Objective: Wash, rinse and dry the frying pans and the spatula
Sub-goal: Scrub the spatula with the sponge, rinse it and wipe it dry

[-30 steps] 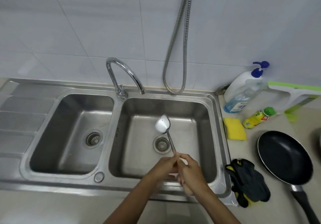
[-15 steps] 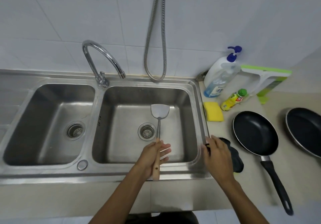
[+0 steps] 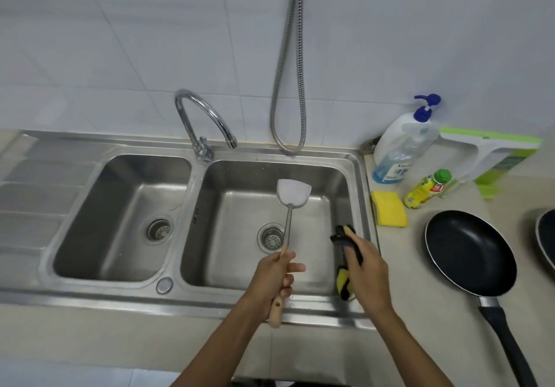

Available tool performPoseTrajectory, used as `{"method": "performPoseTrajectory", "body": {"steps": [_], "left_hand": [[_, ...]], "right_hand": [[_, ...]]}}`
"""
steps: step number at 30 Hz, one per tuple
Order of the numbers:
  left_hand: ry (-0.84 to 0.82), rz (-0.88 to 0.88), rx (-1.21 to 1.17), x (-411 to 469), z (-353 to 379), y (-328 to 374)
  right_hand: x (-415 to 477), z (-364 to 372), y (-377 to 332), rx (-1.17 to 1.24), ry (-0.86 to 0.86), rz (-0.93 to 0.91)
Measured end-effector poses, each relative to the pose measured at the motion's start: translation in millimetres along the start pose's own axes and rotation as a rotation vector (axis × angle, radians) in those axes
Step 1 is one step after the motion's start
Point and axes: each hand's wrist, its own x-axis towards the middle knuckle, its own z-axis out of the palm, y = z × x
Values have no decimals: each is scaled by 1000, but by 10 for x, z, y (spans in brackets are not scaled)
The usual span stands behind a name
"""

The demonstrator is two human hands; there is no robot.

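Observation:
My left hand (image 3: 274, 278) grips the wooden handle of a metal spatula (image 3: 292, 196), blade up over the right sink basin (image 3: 300, 170). My right hand (image 3: 368, 269) holds a black and yellow cloth (image 3: 342, 238) above the basin's right side. A black frying pan (image 3: 468, 251) lies on the counter to the right, handle toward me. A second black pan (image 3: 546, 236) shows only its edge at the far right.
A curved tap (image 3: 207, 119) stands between the two basins, a metal hose (image 3: 288, 86) hangs behind. On the counter sit a yellow sponge (image 3: 389, 212), a pump soap bottle (image 3: 399, 146), a small yellow bottle (image 3: 426, 188) and a green-and-white squeegee (image 3: 492, 152). Draining board at left (image 3: 30, 182).
My right hand left the spatula, reached to the counter, picked up the cloth and brought it over the right basin. The left hand keeps hold of the spatula, its blade now turned flat-on.

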Motion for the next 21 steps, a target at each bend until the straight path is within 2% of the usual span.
{"method": "performPoseTrajectory", "body": {"steps": [2,3,6,8,11,15,18,21], "left_hand": [[-16,48,72,-78,33,34],[-21,91,135,-125,50,53],[-11,227,315,-263,65,80],[-18,229,297,-357,35,61],[-20,208,258,-446,0,24],[-27,248,263,-436,-3,107],[-59,246,279,-426,-59,214],[-76,260,304,-441,-96,235]], "right_hand": [[136,229,-427,86,-79,-85],[225,358,-571,51,-115,-156],[593,698,-700,-275,-243,-342],[922,818,-653,-401,-330,-287],[1330,861,-590,-504,-209,-298],[1538,858,-648,-420,-117,-254],[1384,852,-681,-322,-114,-423],[1385,769,-575,-395,-187,-499]]}}
